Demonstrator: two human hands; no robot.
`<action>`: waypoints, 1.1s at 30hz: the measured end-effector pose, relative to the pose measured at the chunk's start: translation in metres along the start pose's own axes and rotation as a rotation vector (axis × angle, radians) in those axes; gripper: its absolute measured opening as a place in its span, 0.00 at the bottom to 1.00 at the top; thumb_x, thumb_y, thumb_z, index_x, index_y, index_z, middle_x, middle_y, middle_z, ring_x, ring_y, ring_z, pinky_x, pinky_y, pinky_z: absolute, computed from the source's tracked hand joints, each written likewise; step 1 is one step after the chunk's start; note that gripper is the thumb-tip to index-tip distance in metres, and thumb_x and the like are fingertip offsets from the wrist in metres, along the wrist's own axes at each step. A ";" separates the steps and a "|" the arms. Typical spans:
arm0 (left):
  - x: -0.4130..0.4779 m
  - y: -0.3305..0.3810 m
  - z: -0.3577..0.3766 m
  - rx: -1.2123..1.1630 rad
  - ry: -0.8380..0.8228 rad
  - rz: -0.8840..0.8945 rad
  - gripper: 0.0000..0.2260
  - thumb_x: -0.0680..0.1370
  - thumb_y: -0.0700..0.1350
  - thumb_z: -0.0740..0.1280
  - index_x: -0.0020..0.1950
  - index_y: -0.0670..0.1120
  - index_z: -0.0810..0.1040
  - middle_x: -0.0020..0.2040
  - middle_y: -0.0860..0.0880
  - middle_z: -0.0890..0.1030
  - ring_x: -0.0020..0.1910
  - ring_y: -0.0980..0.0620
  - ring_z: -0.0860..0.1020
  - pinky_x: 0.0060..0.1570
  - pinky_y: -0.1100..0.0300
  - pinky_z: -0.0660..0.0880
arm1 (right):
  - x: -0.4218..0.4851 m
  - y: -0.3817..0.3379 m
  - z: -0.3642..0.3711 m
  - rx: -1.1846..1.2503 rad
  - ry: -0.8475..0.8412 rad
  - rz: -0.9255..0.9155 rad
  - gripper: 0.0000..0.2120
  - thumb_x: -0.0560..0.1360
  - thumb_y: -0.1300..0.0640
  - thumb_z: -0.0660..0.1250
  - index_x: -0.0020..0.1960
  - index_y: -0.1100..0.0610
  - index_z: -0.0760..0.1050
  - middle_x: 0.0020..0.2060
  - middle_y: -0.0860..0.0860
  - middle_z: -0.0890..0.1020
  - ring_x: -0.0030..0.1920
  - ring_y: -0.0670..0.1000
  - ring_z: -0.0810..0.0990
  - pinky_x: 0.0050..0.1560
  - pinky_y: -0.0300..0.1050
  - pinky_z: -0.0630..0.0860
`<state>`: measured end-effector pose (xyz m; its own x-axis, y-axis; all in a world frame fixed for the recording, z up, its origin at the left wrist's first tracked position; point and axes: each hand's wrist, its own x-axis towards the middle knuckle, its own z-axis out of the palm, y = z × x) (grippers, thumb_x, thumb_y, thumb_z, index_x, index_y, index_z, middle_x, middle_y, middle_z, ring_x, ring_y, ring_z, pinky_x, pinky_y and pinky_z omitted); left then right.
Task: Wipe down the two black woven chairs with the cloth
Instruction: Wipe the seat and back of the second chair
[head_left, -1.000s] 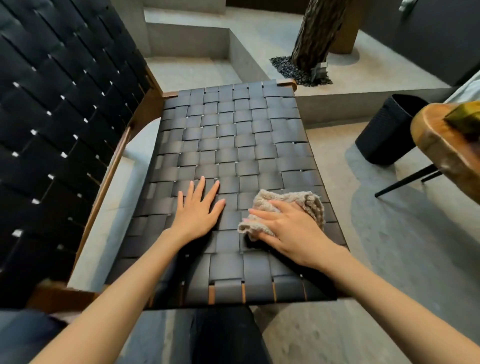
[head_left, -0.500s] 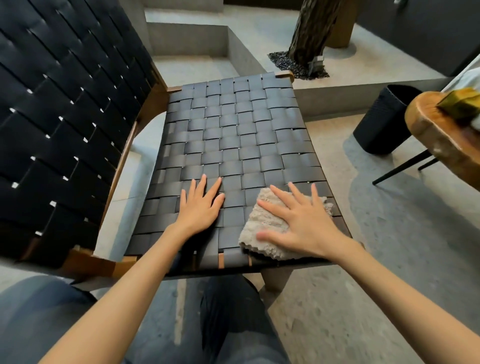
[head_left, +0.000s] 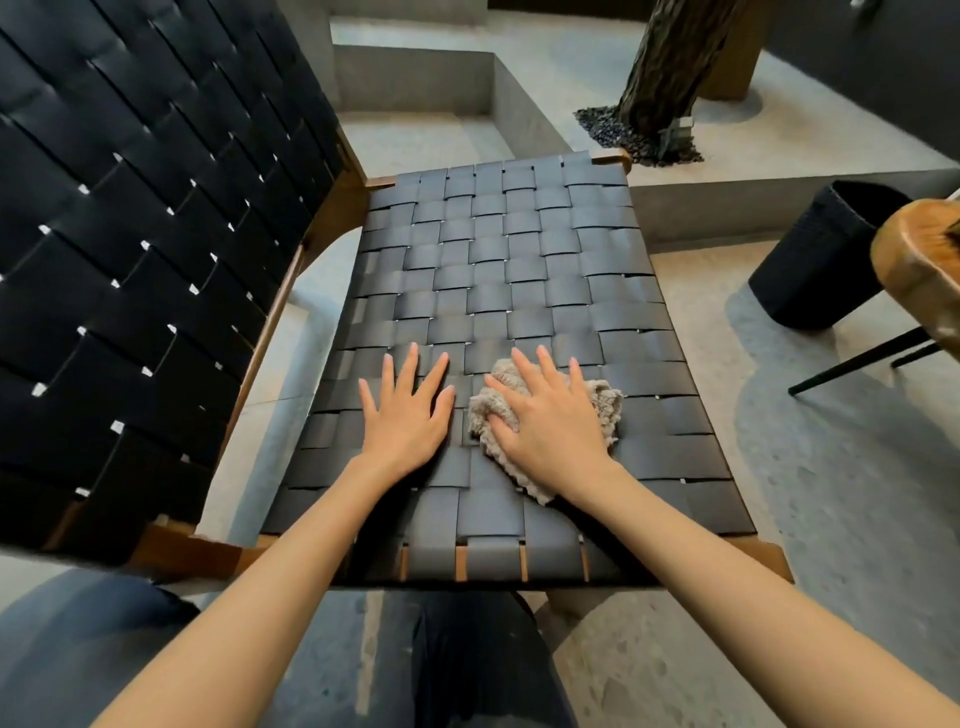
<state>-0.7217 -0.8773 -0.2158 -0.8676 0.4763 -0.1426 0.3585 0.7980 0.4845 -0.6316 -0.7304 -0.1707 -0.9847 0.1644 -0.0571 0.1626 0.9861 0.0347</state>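
The right grip, spread flat, presses the fluffy beige cloth on the black woven chair seat, toward its near edge. The left grip lies spread flat just beside it.

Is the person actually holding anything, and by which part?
Nothing is gripped. The right hand presses flat on the middle of the beige cloth; the left hand lies flat on the black woven seat.

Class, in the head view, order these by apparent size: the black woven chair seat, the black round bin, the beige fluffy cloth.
1. Black woven chair seat.
2. Black round bin and beige fluffy cloth look alike: the cloth is partly under the right hand, the bin farther off.
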 end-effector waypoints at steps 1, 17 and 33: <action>0.007 0.001 0.001 0.005 0.007 0.003 0.22 0.83 0.57 0.47 0.77 0.61 0.49 0.79 0.52 0.43 0.77 0.48 0.38 0.71 0.41 0.34 | 0.014 0.005 0.002 -0.005 0.019 0.022 0.25 0.80 0.41 0.52 0.76 0.43 0.57 0.78 0.52 0.51 0.77 0.56 0.45 0.74 0.61 0.39; 0.187 0.005 -0.011 0.032 0.008 0.060 0.24 0.81 0.61 0.47 0.76 0.65 0.45 0.78 0.52 0.38 0.76 0.44 0.35 0.71 0.39 0.36 | 0.285 0.094 -0.006 -0.014 0.210 0.214 0.23 0.82 0.49 0.52 0.77 0.48 0.58 0.78 0.54 0.53 0.77 0.58 0.48 0.75 0.59 0.40; 0.238 -0.011 -0.031 0.113 0.133 0.072 0.26 0.78 0.64 0.52 0.76 0.63 0.55 0.78 0.54 0.56 0.77 0.44 0.52 0.72 0.41 0.52 | 0.415 0.083 -0.017 0.075 0.172 -0.177 0.21 0.83 0.52 0.53 0.74 0.54 0.64 0.76 0.50 0.61 0.76 0.53 0.54 0.75 0.47 0.47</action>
<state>-0.9431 -0.7845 -0.2286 -0.8735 0.4868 0.0081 0.4513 0.8033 0.3886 -1.0275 -0.5803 -0.1745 -0.9933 -0.0111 0.1152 -0.0152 0.9993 -0.0350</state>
